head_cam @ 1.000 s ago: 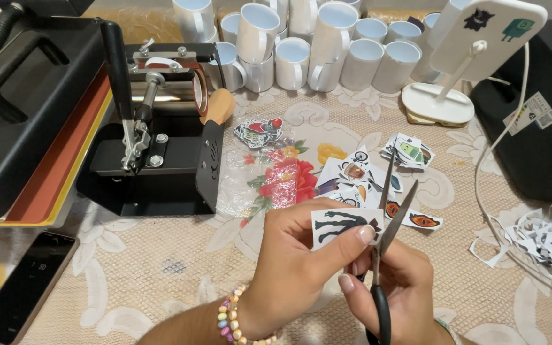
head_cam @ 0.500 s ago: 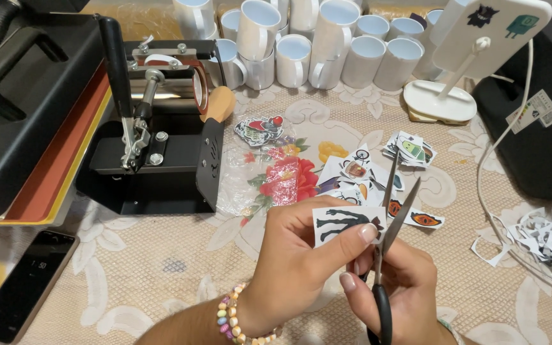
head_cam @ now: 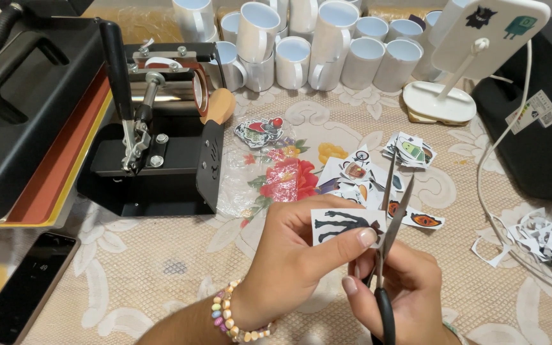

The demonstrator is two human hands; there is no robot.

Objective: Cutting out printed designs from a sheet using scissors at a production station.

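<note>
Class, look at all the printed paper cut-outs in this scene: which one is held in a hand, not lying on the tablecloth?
The white cut-out with the black figure, pinched in the left hand beside the scissors. The other cut-outs lie loose on the tablecloth.

Bench (head_cam: 129, 275) under a cream lace cloth with flower print, crowded.

Black mug press (head_cam: 161, 160) at left centre, flat heat press (head_cam: 27, 121) beside it at far left, dark phone (head_cam: 23, 284) near the lower left edge. White mugs (head_cam: 301, 45) clustered along the back, white stand (head_cam: 442, 102) to their right. Cut-out stickers (head_cam: 378, 176) scattered mid-bench, clear plastic wrap (head_cam: 257, 172) next to them, paper scraps (head_cam: 544, 239) piled at right, white cable (head_cam: 487, 191) running past them.
</note>
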